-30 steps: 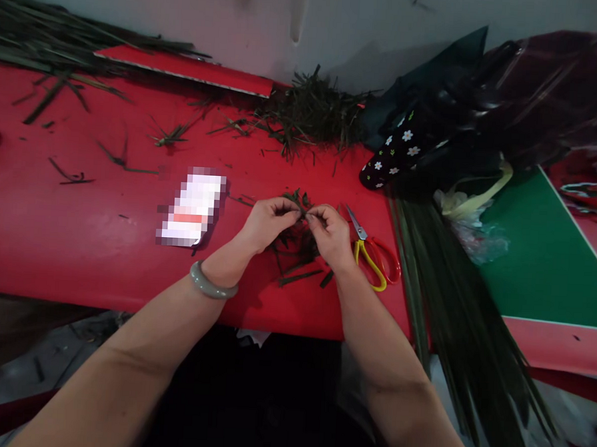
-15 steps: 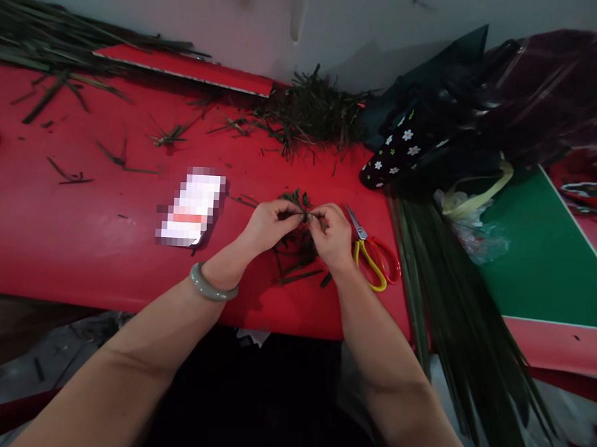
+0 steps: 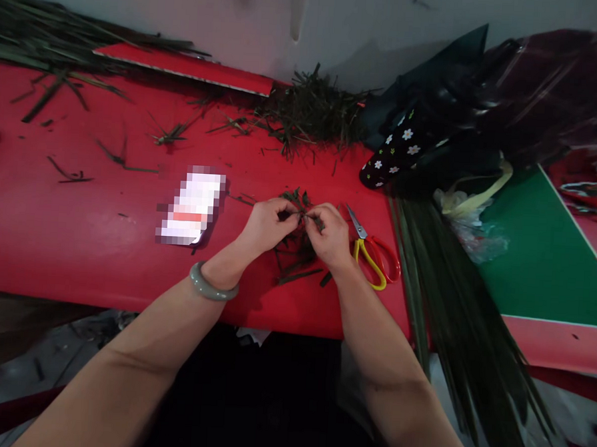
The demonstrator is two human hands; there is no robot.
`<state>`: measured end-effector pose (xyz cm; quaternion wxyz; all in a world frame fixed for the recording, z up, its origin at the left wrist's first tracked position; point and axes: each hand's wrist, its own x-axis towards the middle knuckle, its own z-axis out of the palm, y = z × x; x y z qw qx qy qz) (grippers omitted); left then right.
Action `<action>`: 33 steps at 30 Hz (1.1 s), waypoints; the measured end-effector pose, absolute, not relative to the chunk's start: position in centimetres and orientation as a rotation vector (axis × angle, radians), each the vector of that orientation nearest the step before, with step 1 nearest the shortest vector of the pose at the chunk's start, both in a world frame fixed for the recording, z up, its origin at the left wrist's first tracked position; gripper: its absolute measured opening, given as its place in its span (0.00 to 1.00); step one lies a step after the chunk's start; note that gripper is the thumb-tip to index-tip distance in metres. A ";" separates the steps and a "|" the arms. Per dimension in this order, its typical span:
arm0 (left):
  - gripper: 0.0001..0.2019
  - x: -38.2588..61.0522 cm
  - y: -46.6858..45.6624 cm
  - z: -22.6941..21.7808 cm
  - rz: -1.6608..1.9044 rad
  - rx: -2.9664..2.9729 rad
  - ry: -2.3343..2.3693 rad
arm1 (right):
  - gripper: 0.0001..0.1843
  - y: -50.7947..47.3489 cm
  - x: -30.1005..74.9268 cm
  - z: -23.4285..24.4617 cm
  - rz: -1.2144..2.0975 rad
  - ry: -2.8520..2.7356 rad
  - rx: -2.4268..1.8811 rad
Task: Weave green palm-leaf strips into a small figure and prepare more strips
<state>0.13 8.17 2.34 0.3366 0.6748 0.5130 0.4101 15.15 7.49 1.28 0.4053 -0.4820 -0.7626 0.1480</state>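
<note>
My left hand [image 3: 268, 225] and my right hand [image 3: 331, 233] meet above the red tabletop [image 3: 245, 294], their fingertips pinched close together. Between them is a thin strip of dark green leaf [image 3: 301, 214]; its exact shape is too small to make out. Dark leaf scraps [image 3: 298, 271] lie beneath and around both hands. Just right of my right hand rest scissors [image 3: 362, 233] with one yellow and one red handle, blades pointing up and left. A grey-green bangle circles my left wrist.
A phone [image 3: 193, 208] with a blurred screen lies left of my hands. Behind stands a heap of leaf trimmings [image 3: 317, 108]. Long green leaves [image 3: 466, 312] hang over the table edge at right, beside a flower-patterned black umbrella [image 3: 392, 152]. More leaves [image 3: 48, 33] lie back left.
My right hand has shifted slightly left, and the fingertips of both hands have moved a little. Everything else on the table stays where it was.
</note>
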 end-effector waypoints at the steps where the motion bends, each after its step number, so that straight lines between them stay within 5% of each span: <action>1: 0.04 0.2 8.1 2.4 1.086 1.765 1.356 | 0.05 7.5 15.1 1.3 0.373 -1.923 -1.218; 33: 0.05 0.1 8.7 1.8 1.117 1.480 1.166 | 0.04 7.7 15.2 1.4 0.534 -1.806 -1.178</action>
